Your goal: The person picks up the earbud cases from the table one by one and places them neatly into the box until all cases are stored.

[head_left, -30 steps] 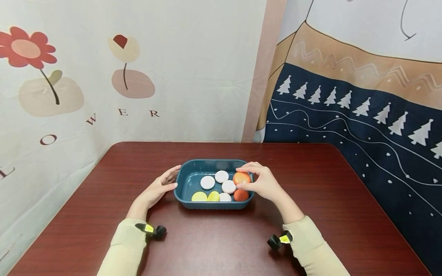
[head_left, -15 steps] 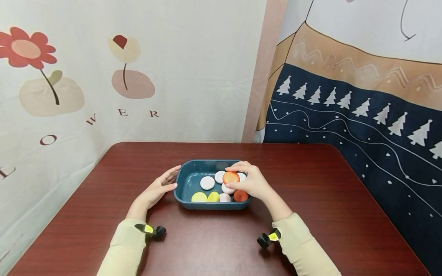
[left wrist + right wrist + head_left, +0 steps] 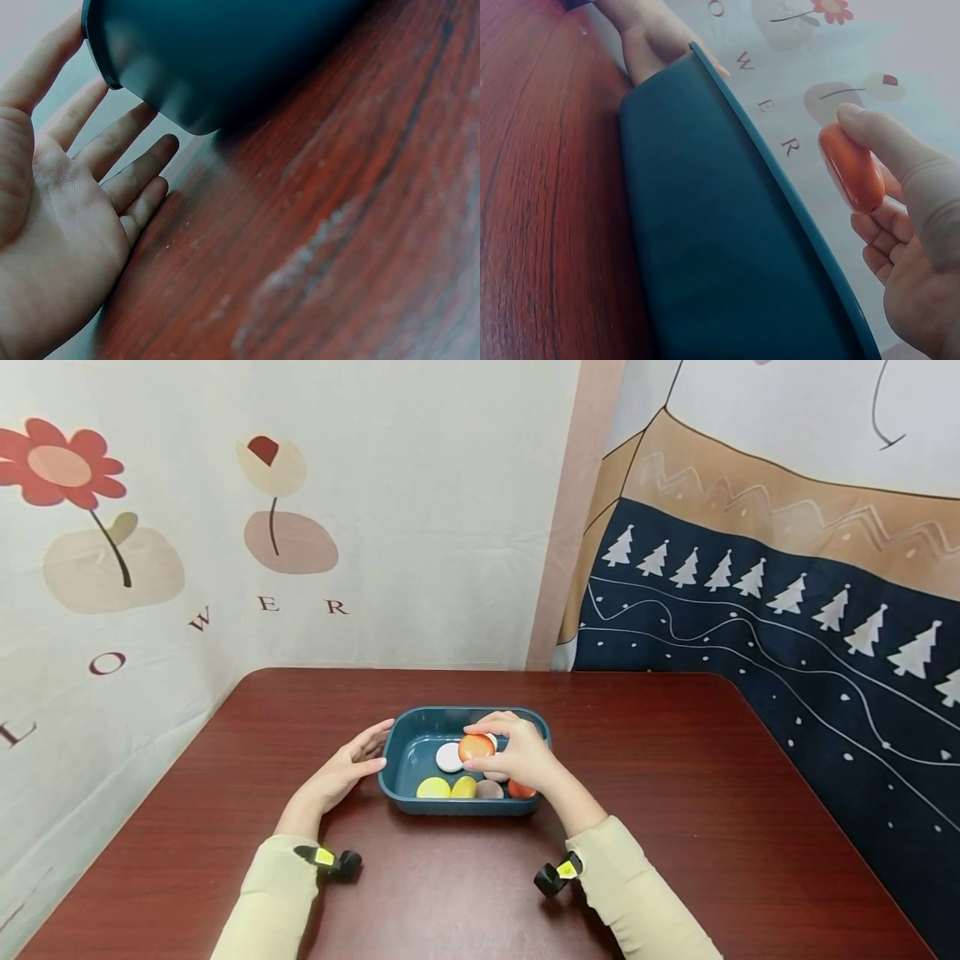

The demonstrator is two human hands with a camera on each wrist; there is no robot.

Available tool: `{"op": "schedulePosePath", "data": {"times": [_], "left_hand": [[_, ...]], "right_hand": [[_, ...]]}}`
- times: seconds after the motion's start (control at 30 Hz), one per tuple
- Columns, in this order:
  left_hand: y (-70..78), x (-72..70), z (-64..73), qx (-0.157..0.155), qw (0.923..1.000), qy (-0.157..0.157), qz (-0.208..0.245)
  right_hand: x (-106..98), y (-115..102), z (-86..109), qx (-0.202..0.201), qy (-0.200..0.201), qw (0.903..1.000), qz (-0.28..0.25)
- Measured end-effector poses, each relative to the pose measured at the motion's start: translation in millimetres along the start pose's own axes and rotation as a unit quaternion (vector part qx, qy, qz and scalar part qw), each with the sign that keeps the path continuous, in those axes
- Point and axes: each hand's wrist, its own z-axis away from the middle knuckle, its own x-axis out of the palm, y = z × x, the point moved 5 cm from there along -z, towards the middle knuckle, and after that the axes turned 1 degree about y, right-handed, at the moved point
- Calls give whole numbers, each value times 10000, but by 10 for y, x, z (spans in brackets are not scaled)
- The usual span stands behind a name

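Observation:
My right hand pinches a glossy orange disc between thumb and fingers, above a dark blue rectangular tray. In the right wrist view the orange disc is seen edge-on, thick and rounded, higher than the tray's rim. Flat in the tray lie a white disc, two yellow discs and a red-orange disc. Other pale discs are partly hidden by my right hand. My left hand touches the tray's left end; the left wrist view shows its fingers spread and fairly straight.
The tray stands on a reddish-brown wood-grain table near its far edge. Behind the table hang a pale cloth printed with flowers and letters and a dark blue cloth with white trees. Each wrist carries a small black camera.
My right hand has lifted the orange disc from the tray's right end and carried it leftward over the other discs. A white disc beneath it came into view midway. My left hand has stayed put.

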Motion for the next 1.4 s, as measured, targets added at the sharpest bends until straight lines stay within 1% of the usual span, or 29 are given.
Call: {"op": "schedulePosePath", "data": {"times": [0.17, 0.23, 0.43, 0.63, 1.0, 1.23, 1.4], "left_hand": [[-6, -9, 3, -4, 10000, 7, 6], [-9, -12, 4, -9, 10000, 11, -1], [-17, -9, -2, -1, 10000, 4, 0], [-11, -2, -8, 3, 10000, -24, -18], [-33, -11, -15, -8, 10000, -51, -76], [-16, 5, -12, -17, 9999, -73, -88], [-13, 9, -14, -1, 9999, -85, -75]], "right_hand": [[81, -32, -65, -108, -34, 9997, 202], [121, -35, -90, -117, -47, 9997, 194], [259, -44, -158, 20, -219, 9998, 34], [370, -74, -208, 143, -367, 9992, 34], [486, -90, -281, 415, -503, 9976, 223], [553, -61, -335, 443, -502, 9965, 497], [596, -31, -359, 507, -543, 9963, 433]]}}
